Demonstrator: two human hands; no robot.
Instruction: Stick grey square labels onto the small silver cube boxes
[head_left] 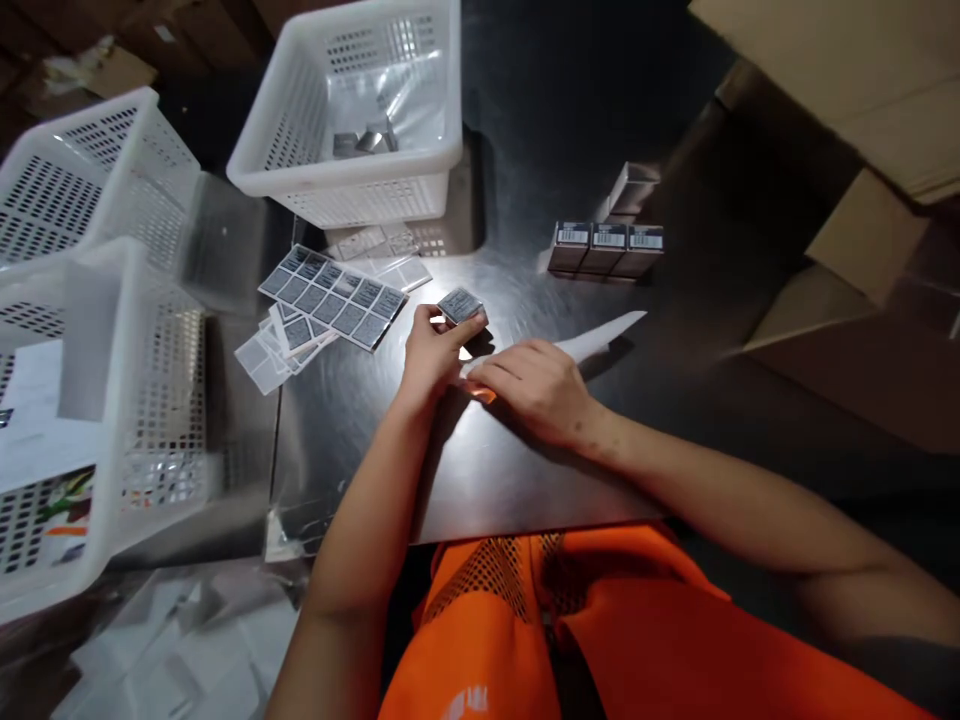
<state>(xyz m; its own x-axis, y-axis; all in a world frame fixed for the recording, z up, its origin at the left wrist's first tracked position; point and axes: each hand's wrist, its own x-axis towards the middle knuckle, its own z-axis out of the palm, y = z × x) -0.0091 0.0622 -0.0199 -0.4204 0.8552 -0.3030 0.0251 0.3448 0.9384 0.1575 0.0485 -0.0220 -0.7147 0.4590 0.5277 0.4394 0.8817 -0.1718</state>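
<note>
My left hand is closed around a small box with a dark printed label on its top face. Just to the right, the fingers of my right hand are pinched together on a white paper strip, whose pointed end sticks out to the right. A small orange patch shows under the right fingers; what it is I cannot make out. Left of my hands lies a sheet of dark square labels, on top of several partly used, see-through label sheets.
Several small boxes with barcodes stand on the metal table at the back right. A white basket with small silvery boxes sits at the back. More white baskets line the left. Cardboard boxes are at the right.
</note>
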